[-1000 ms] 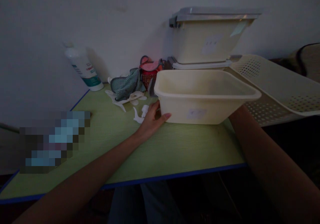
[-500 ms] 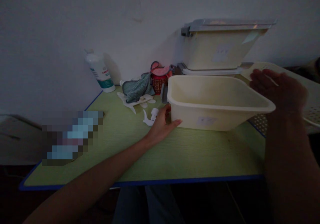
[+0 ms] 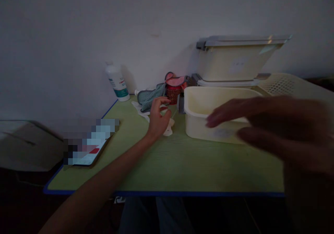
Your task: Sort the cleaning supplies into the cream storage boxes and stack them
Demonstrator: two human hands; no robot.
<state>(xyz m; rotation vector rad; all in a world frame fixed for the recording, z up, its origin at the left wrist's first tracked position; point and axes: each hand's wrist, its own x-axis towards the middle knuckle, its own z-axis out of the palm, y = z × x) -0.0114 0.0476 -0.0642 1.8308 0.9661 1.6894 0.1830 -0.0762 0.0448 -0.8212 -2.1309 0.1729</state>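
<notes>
My left hand (image 3: 159, 119) hovers over the left-centre of the table with its fingers curved and apart, holding nothing I can see. Just beside and partly behind it lies a small white plastic piece (image 3: 169, 131). A grey-green mesh cloth (image 3: 150, 98) and a white glove (image 3: 140, 109) are behind the fingers, partly covered. My right hand (image 3: 276, 126), blurred, is in front of a cream plastic bin (image 3: 199, 126) and hides its right part. Its thumb and fingers are stretched out and apart, so it is open. A paper label on the bin's front is partly covered.
A lidded cream box (image 3: 224, 63) stands at the back against the wall. A red woven container (image 3: 173, 94) with a pink cloth is left of it. A white bottle (image 3: 118, 84) and a phone-like device (image 3: 96, 143) are on the left; a perforated basket (image 3: 281, 82) is on the right.
My left hand has let go of the bin's left side and moved left toward the white piece. My right hand has swung inward, in front of the bin. The view has shifted slightly.
</notes>
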